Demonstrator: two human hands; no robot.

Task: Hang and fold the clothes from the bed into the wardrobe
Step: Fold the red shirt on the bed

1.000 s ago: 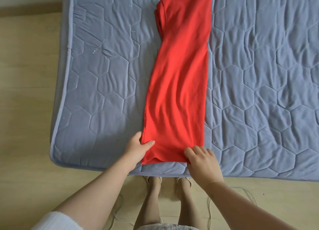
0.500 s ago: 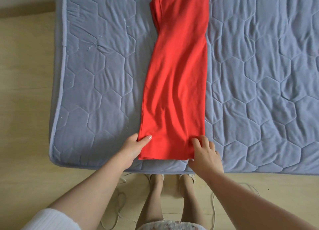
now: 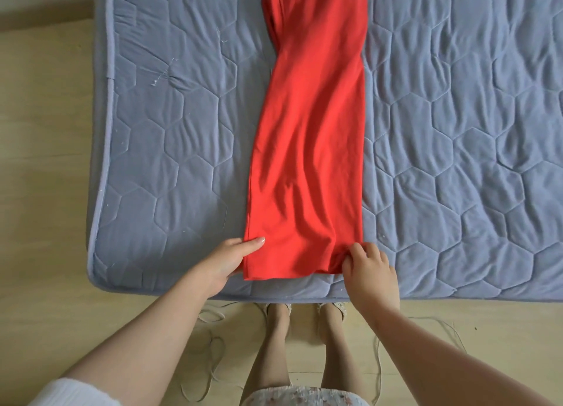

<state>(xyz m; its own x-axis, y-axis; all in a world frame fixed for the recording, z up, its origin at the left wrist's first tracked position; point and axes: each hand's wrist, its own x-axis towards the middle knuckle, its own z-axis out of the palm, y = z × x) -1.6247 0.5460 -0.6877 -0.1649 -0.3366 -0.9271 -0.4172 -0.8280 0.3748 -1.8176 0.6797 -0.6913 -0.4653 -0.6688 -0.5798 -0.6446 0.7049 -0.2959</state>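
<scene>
Red dress (image 3: pixel 310 149) flat on bed (image 3: pixel 170 162), L hand (image 3: pixel 227 261) & R hand (image 3: pixel 367 267) pinching hem

- A red garment (image 3: pixel 307 162) lies in a long narrow strip on a blue-grey quilted mattress (image 3: pixel 170 149).
- The left hand (image 3: pixel 228 261) pinches its near left corner.
- The right hand (image 3: pixel 367 267) bunches the near right corner.
- Thin cords (image 3: pixel 213 357) lie on the wooden floor (image 3: pixel 39 223).
</scene>
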